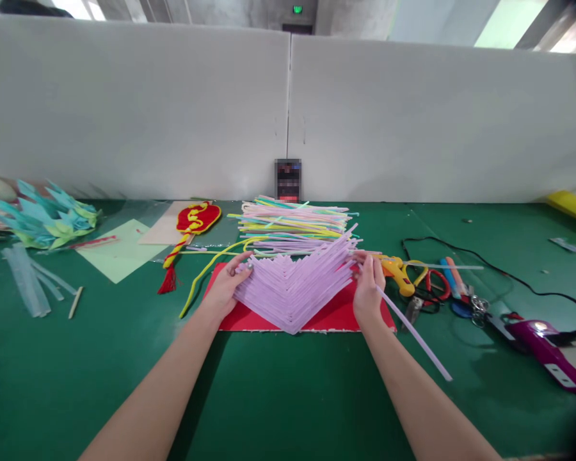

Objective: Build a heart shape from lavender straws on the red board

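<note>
Over red board [336, 317] on green bench [269, 397], left fingers [240, 276] pinch lilac chevron [288, 291]; right fingers [367, 274], closed, grip loose lilac stem [415, 334]; uneven tug could skew chevron.

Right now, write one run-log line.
left hand: holding lilac V-shaped strip panel; right hand: holding lilac straight strip; red flat board: beneath panel

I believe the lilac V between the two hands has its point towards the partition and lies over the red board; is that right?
Not quite: the direction of the point is wrong. The head view shows the lilac V, between the left hand and right hand and over the red board, pointing towards the person, away from the partition.
</note>
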The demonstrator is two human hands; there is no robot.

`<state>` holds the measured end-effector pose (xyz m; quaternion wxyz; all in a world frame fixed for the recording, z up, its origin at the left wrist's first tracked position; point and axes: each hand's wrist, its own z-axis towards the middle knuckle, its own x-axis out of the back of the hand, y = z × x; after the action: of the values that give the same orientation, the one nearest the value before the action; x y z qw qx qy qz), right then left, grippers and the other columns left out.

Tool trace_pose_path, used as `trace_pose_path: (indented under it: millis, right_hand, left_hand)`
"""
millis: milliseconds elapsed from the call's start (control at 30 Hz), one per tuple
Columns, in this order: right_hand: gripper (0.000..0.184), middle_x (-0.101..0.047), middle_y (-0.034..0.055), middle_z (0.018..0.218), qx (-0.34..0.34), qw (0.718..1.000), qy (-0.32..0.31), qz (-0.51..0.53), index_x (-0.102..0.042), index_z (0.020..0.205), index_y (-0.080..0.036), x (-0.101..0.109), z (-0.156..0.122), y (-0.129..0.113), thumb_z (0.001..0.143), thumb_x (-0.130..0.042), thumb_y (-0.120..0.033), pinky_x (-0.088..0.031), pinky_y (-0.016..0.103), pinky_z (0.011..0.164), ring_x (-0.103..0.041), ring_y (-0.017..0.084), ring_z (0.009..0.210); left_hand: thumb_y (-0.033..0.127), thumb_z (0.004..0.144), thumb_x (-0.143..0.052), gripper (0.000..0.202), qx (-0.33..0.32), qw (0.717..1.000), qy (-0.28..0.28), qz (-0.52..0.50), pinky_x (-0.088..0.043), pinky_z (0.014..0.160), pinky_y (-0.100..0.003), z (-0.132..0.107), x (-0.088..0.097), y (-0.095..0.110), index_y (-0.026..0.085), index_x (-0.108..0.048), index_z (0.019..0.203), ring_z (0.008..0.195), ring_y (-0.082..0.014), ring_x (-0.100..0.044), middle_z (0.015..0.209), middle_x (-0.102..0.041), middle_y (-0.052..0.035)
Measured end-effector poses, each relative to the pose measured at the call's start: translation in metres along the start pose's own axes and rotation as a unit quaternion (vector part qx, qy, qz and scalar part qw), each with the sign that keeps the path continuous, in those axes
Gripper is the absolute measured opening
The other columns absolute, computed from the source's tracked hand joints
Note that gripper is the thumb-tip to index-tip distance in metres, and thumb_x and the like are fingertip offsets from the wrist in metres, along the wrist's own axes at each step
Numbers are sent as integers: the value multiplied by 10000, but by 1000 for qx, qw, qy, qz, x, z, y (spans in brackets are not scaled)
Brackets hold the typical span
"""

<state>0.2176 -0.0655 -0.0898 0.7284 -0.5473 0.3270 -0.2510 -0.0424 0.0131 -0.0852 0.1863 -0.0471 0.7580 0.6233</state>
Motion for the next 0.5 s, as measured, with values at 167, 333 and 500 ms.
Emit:
trace_pose_path:
  millis: [167, 333, 500]
  right_hand:
    - [442, -543, 126, 1303, -20, 997, -57, 44, -515, 1188, -202, -5, -1, 1, 873, -413, -495, -438, 343, 874, -526, 201, 1179]
    - [429, -646, 111, 1110, 19, 1000, 0, 4, -559, 1069, -173, -6, -3, -2, 853, -442, -525, -468, 340, 818, -610, 198, 1015]
    - [416, -553, -21, 563, -22, 999, 27, -18, -599, 779, -177, -1, -1, -1, 846, -441, -556, -386, 249, 461, -498, 112, 478]
  left_hand:
    - [252, 549, -828, 614, 7, 1000, 10, -7, -519, 561, -220, 0, 0, 0, 189, -630, 1126, 580, -135, -642, 734, -705, -23]
    - [266, 600, -802, 561, 0, 999, 34, -16, -553, 610, -251, -2, 0, 2, 217, -627, 1131, 652, -169, -676, 796, -723, -34]
    - [266, 637, -780, 506, -36, 997, 56, -36, -552, 638, -246, 1, 0, 9, 221, -623, 1116, 692, -170, -680, 815, -721, -26]
